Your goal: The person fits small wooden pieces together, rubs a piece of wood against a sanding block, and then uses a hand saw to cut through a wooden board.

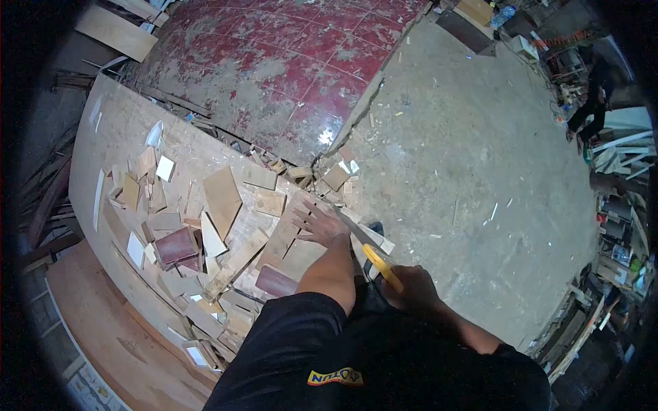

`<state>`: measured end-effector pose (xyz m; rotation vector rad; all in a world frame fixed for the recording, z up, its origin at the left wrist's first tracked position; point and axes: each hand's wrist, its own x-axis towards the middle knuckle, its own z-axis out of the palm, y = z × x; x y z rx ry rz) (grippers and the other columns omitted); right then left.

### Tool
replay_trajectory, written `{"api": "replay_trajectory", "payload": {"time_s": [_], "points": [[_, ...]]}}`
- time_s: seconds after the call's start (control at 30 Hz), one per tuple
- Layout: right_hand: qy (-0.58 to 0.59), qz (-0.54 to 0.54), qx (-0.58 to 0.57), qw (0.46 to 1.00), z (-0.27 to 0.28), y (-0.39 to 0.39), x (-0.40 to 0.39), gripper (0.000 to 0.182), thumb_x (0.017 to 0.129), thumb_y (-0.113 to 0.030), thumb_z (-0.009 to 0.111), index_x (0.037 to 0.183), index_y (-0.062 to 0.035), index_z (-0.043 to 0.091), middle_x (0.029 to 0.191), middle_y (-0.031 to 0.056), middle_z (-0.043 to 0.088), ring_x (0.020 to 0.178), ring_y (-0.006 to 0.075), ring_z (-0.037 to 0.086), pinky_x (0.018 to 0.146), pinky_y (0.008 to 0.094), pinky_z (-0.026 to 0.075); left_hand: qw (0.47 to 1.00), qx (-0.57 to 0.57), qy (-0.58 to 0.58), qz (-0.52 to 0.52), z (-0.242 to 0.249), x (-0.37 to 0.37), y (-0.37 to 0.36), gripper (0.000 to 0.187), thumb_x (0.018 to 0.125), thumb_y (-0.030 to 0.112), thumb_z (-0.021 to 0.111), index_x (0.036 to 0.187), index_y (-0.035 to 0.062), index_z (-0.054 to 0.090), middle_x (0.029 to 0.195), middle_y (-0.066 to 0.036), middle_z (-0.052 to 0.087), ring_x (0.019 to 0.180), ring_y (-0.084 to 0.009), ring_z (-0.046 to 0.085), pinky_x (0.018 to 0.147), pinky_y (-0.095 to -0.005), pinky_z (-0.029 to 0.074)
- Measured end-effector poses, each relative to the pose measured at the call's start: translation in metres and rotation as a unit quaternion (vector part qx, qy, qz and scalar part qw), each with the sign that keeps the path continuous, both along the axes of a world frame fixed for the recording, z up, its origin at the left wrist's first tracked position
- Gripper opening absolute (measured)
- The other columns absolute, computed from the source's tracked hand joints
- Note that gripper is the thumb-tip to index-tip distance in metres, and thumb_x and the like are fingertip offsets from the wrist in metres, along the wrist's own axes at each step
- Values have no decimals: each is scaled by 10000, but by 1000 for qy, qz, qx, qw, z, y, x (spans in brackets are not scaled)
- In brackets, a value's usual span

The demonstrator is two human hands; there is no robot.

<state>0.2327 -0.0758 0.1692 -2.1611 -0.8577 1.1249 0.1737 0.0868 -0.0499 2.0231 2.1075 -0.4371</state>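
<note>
My left hand (pixel 321 226) lies flat with its fingers spread on a wooden board (pixel 282 234) at the edge of the worktable. In my right hand (pixel 412 286) is the yellow handle of a handsaw (pixel 381 266), my fingers wrapped round it. The saw's blade runs up and left from the handle, past my left wrist, to the board's far end. Beside the board lie more wood offcuts (pixel 223 203), and a dark red-brown piece (pixel 275 281) sits close to my left forearm.
The pale worktable (pixel 123 103) carries many scraps, among them a dark red block (pixel 176 245). Beyond it is a dusty red tiled floor (pixel 274 68). Concrete floor (pixel 473 157) spreads to the right, where a person (pixel 595 103) stands near stacked materials. Wood sheets (pixel 118 33) lie at the upper left.
</note>
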Motion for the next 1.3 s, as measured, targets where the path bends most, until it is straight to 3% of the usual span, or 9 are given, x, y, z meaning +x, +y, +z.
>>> {"api": "replay_trajectory", "payload": {"time_s": [0.1,0.17,0.23,0.5,0.67,0.9,1.0,1.13,1.3], "points": [[-18,9,66,998,-51,13,-9,260,803,-272,621,719,-28,583,671,187,606,698,375,640,594,450,495,1000,3,2,0,-5,-2,3,730,923,415,490,1515,233,103,1572,-159,22,1429,-407,92,1076,-668,120],[-29,-4,-35,999,-84,51,-8,222,791,-255,621,806,-34,633,753,200,642,742,400,635,632,466,504,1000,-2,12,-9,-22,-5,-2,726,925,422,487,1514,232,109,1572,-159,30,1429,-408,90,1078,-668,112],[-29,2,-23,999,-87,56,-3,221,788,-254,619,846,-42,645,789,204,649,760,410,630,650,472,505,984,159,57,-51,-44,-12,-5,718,925,436,485,1512,227,129,1570,-163,50,1428,-405,94,1077,-670,113],[-54,57,-16,997,-8,2,-8,295,740,-316,653,884,-58,661,716,199,643,683,383,653,635,490,531,999,26,37,-13,-18,-7,-3,696,936,459,462,1510,245,132,1573,-143,62,1425,-393,120,1068,-677,128],[-17,-13,-52,998,-92,55,-4,233,762,-263,648,796,-32,658,745,217,636,723,406,635,639,477,502,997,58,53,-24,-38,-9,-4,700,934,442,470,1511,236,130,1572,-151,56,1426,-390,118,1067,-674,137],[70,-21,34,997,-26,-9,11,210,781,-255,609,756,-46,618,719,198,624,713,396,628,626,460,494,998,62,10,-15,-18,-2,-4,664,942,394,453,1508,228,149,1568,-159,59,1416,-404,133,1059,-682,135],[15,8,23,1000,-27,4,9,203,768,-257,615,774,-55,636,739,203,630,717,403,626,628,469,494,998,67,4,-14,-17,-4,-2,676,935,405,456,1509,225,145,1567,-161,62,1415,-410,131,1059,-685,128],[-44,19,-23,999,-107,64,-4,259,771,-310,629,858,-70,672,809,213,644,766,408,630,680,483,501,995,94,-1,-22,-29,-8,-3,691,935,430,436,1514,238,112,1569,-159,49,1424,-408,107,1076,-678,85],[-37,-3,-21,999,-77,24,-6,238,781,-284,625,844,-58,666,813,209,651,781,400,634,670,471,502,996,85,1,-18,-39,-11,-3,691,928,417,456,1512,240,130,1569,-158,64,1426,-404,108,1069,-684,82]]}}
